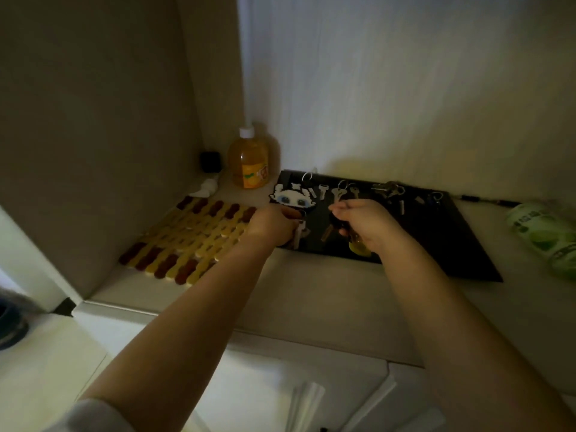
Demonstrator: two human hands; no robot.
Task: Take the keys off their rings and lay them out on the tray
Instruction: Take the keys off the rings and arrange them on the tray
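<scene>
A black flat tray point(467, 244) lies on the counter against the wall. Several loose silver keys point(336, 193) and a small bunch point(388, 188) lie along its far edge, with an empty ring point(308, 176) at the back left. A pixel-bead cat charm point(293, 198) rests on the tray's left corner. My left hand point(274, 224) is closed on a ring with silver keys point(299, 235) hanging below it. My right hand point(363, 224) grips a dark key bunch point(335, 222) with a yellow charm point(358, 247) under the palm. Both hands hover over the tray's near left part.
A bottle of orange liquid point(249, 160) stands in the back corner by a small black box point(210, 162). A yellow and brown woven mat point(193, 238) lies left of the tray. A green packet point(545, 235) sits at the right. A thin cable point(486, 199) runs along the wall.
</scene>
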